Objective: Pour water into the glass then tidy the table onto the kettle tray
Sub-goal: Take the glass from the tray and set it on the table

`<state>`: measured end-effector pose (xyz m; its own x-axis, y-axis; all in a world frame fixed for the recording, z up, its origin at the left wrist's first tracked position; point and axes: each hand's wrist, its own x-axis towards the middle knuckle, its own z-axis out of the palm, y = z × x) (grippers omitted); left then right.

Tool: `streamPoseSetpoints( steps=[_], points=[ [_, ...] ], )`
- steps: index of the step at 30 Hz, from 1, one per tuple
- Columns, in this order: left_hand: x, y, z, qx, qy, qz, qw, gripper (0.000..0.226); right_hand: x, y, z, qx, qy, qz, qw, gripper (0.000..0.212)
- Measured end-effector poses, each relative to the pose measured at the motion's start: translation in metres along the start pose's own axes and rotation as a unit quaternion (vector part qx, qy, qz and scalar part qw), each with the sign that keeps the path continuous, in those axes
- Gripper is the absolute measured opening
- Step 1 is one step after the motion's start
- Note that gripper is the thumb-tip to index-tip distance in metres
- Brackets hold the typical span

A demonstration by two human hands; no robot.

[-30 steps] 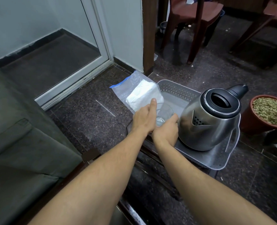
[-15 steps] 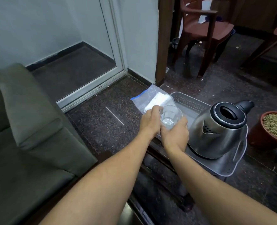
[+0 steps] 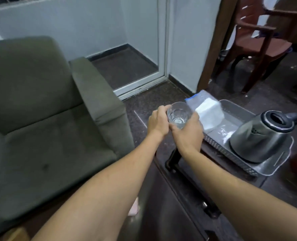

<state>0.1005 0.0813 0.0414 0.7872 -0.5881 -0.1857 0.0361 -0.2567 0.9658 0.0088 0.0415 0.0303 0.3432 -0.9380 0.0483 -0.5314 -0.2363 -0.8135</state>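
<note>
Clear, round drinking glass [image 3: 177, 115] sits cupped in both hands' grip, left hand [image 3: 159, 122] and right hand [image 3: 187, 132], beside the grey plastic tray [image 3: 273, 168] holding the steel kettle [image 3: 262, 134]. Tidying seems underway; next, set it upright on the tray.

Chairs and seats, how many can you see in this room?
2. A green armchair fills the left side, close to the person's left arm. A brown plastic chair stands at the upper right, beyond the tray. More may lie outside the frame.

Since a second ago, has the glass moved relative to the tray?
Yes. The glass, held in both hands, has come off the tray leftward, away from the kettle, now past the tray's left end.
</note>
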Motion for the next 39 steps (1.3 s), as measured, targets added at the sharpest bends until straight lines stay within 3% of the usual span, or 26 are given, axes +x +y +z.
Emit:
streamPoseSetpoints(
  steps=[5, 10, 20, 25, 29, 34, 39],
  points=[
    [-0.044, -0.017, -0.098, -0.045, 0.068, -0.028, 0.996, 0.09, -0.075, -0.042, 0.035, 0.006, -0.066, -0.04, 0.997, 0.065],
    [-0.105, -0.042, -0.196, -0.044, 0.123, -0.052, 0.99, 0.056, -0.162, -0.072, 0.078, 0.022, -0.139, -0.068, 0.988, 0.069],
    [-0.22, -0.127, -0.319, -0.06, 0.2, -0.08, 0.975, 0.047, -0.315, -0.088, 0.134, 0.027, -0.266, -0.11, 0.957, 0.061],
    [-0.266, -0.16, -0.342, -0.047, 0.246, -0.089, 0.964, 0.042, -0.366, -0.079, 0.146, 0.02, -0.315, -0.119, 0.941, 0.061],
    [-0.292, -0.187, -0.34, -0.023, 0.258, -0.105, 0.96, 0.051, -0.391, -0.055, 0.148, 0.037, -0.337, -0.127, 0.932, 0.066],
    [-0.315, -0.223, -0.307, -0.02, 0.233, -0.152, 0.96, 0.057, -0.397, -0.011, 0.138, 0.031, -0.349, -0.126, 0.928, 0.062],
    [-0.339, -0.244, -0.265, -0.045, 0.257, -0.186, 0.947, 0.053, -0.403, 0.033, 0.125, 0.007, -0.375, -0.113, 0.92, 0.06]
  ],
)
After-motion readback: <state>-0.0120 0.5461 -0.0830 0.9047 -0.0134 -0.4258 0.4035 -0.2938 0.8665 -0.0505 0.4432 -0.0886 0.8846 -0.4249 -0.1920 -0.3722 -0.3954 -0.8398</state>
